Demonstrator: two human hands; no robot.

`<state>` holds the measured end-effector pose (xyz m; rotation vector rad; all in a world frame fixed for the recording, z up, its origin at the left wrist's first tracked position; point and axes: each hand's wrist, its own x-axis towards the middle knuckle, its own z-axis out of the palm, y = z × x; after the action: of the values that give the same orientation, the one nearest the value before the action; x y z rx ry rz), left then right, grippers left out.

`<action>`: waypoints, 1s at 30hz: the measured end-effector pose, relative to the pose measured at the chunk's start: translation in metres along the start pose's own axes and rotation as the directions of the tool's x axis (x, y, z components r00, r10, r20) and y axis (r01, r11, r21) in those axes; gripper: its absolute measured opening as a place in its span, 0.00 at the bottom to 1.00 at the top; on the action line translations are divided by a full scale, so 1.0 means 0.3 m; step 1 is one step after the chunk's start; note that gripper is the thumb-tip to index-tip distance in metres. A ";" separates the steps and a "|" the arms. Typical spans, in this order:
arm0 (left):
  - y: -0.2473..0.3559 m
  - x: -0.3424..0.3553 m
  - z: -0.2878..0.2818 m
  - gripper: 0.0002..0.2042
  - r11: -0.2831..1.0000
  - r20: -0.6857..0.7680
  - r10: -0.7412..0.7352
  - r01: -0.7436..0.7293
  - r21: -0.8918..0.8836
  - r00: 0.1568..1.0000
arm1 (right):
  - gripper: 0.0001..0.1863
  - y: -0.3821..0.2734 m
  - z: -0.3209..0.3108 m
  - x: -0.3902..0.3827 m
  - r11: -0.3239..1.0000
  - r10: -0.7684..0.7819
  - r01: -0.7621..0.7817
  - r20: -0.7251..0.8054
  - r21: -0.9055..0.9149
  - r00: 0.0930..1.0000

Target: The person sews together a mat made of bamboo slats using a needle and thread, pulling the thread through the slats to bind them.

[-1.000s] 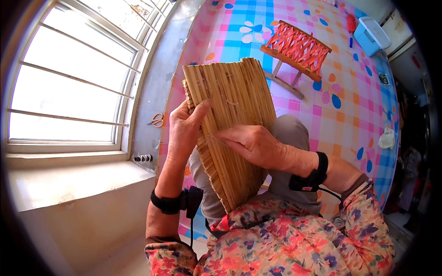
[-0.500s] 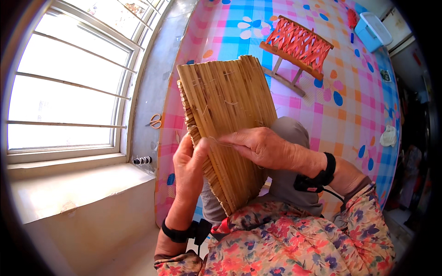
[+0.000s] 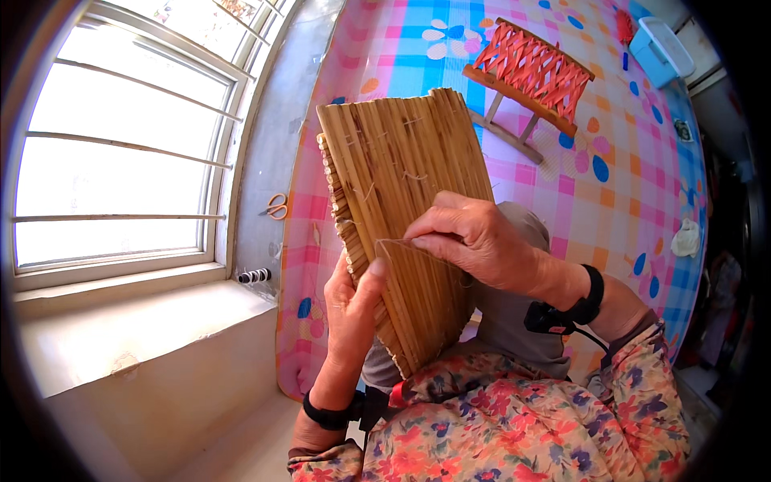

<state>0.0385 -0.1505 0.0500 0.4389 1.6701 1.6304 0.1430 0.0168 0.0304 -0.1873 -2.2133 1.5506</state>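
Your left hand [image 3: 352, 309] is clamped on the left edge of the stick mat [image 3: 426, 177], thumb on its face. Your right hand [image 3: 486, 241], apart from the left, has its fingertips pinched on a thin thread [image 3: 393, 240] just above that face. The mat leans tilted over your lap. Scissors [image 3: 277, 207] lie on the grey ledge [image 3: 261, 173] to your left; a red-strapped stool [image 3: 534, 72] sits beyond the mat.

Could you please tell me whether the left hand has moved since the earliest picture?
Yes: the left hand has moved down the view, from level with the scissors to clearly below them.
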 end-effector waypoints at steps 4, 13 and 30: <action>0.000 0.008 0.004 0.15 1.000 -0.019 -0.011 0.011 0.001 1.000 | 0.07 0.017 0.052 0.011 1.000 -0.011 0.011 -0.015 0.021 1.000; -0.022 0.014 -0.003 0.12 0.986 -0.057 0.049 -0.040 0.159 0.997 | 0.07 0.035 0.064 0.023 0.999 -0.033 0.032 0.017 0.043 0.999; -0.040 0.021 -0.017 0.11 0.962 -0.091 0.096 -0.069 0.264 0.991 | 0.08 0.026 0.074 0.034 0.999 -0.038 0.038 0.046 0.003 0.998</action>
<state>0.0338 -0.1513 0.0363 0.5696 1.9792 1.5190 0.1235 0.0040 0.0197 -0.1091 -2.2371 1.5515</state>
